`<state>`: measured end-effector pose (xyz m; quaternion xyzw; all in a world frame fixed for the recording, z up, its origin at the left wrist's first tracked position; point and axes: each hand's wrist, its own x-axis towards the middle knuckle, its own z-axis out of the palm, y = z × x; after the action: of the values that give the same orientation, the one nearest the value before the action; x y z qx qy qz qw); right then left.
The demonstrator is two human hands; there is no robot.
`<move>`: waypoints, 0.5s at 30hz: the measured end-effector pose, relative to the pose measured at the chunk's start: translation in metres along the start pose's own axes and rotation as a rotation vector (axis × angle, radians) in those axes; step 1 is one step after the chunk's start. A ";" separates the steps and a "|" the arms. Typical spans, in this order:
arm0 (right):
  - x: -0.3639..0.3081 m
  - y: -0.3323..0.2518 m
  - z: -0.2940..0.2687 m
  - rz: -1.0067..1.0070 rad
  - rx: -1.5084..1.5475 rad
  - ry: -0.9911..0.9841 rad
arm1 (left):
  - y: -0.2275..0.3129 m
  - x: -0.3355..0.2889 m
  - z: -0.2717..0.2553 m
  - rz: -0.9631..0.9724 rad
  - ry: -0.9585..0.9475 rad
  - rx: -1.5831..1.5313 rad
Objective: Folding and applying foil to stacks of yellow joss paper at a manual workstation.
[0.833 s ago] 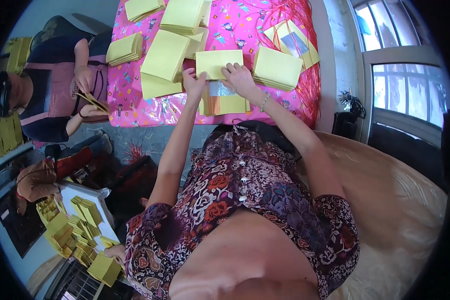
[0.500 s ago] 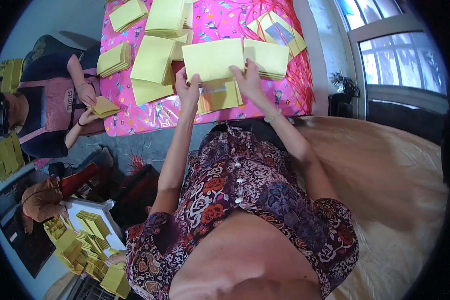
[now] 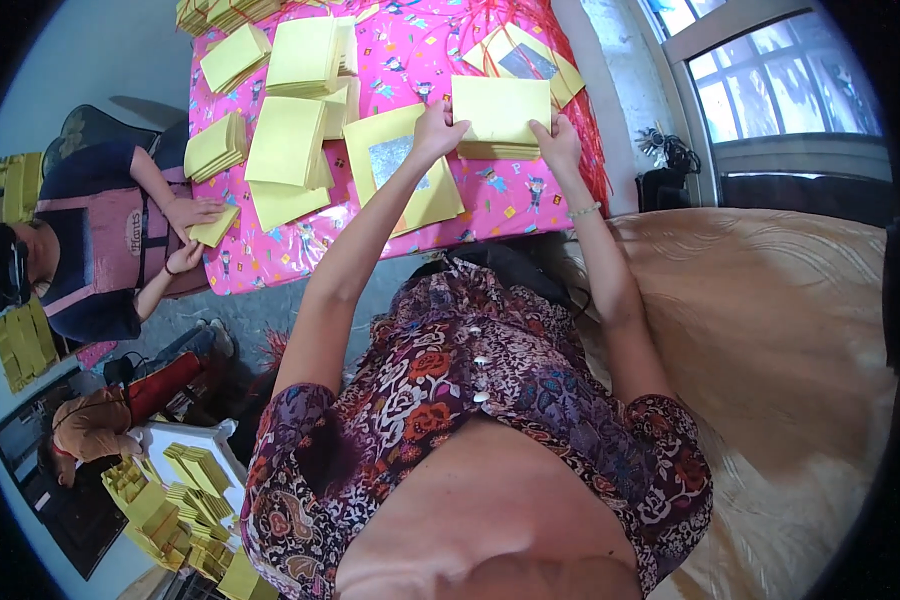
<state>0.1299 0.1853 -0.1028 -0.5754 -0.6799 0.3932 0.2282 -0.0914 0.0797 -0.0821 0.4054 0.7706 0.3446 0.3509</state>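
A folded yellow sheet of paper (image 3: 501,106) lies on top of a stack of similar folded sheets (image 3: 502,152) on the pink table. My left hand (image 3: 438,133) pinches its left edge, thumb on top. The opposite edge is between the thumb and fingers of my right hand (image 3: 560,143). Left of the stack, partly covered by my left forearm, is a flat yellow sheet with a silver rectangle (image 3: 388,158) in its middle. Another yellow sheet with a grey rectangle (image 3: 568,78) lies behind the stack, beneath red strings.
Piles of folded yellow paper (image 3: 288,140) fill the table's left part. Red strings (image 3: 588,150) hang along its right edge. A co-worker (image 3: 105,230) in a pink apron handles yellow paper at the left. Further people and a white table (image 3: 198,440) with yellow stacks are lower left.
My hands have moved right with the folded sheet, from above the flat sheet onto the stack. The flat sheet with the silver rectangle is now uncovered. The co-worker's paper is lower, against the table edge.
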 end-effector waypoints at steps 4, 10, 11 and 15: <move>-0.013 -0.012 0.002 0.059 -0.229 0.001 | -0.016 0.005 0.007 -0.040 -0.054 0.089; -0.026 -0.017 0.008 0.061 -0.276 -0.088 | -0.043 0.004 0.011 -0.057 -0.078 0.106; -0.027 -0.015 0.008 0.036 -0.265 -0.091 | -0.045 0.003 0.012 -0.050 -0.070 0.090; -0.030 -0.014 0.010 0.049 -0.297 -0.145 | -0.043 -0.006 0.012 -0.042 -0.049 0.164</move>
<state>0.1204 0.1530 -0.0931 -0.5891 -0.7311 0.3344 0.0813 -0.0953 0.0592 -0.1223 0.4248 0.7956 0.2631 0.3425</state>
